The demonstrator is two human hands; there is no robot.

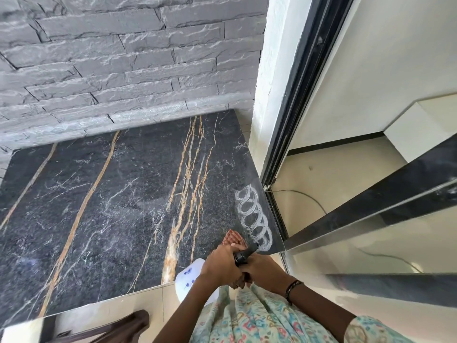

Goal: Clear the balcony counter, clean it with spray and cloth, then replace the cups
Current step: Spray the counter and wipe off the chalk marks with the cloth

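A grey stone wall (111,53) stands behind the bench (103,199). The bench is dark stone with gold and white lines running through it. On its right side, near the edge, there is a chain of white foamy rings (253,219). To the right of the bench is a black door frame (296,100).

At the front edge of the bench, two hands meet close together. The left hand (221,264) wraps round the neck of a white spray bottle (191,274) with small blue marks on it. Its fingers are curled tight on the bottle. The bottle's black nozzle (246,253) points at the white rings. The right hand (263,269) is pressed against the left one just under the nozzle, but I cannot tell what its fingers are doing. It wears a dark bracelet (293,287).

A small red checked cloth (232,237) peeks out just past the hands, on the bench.
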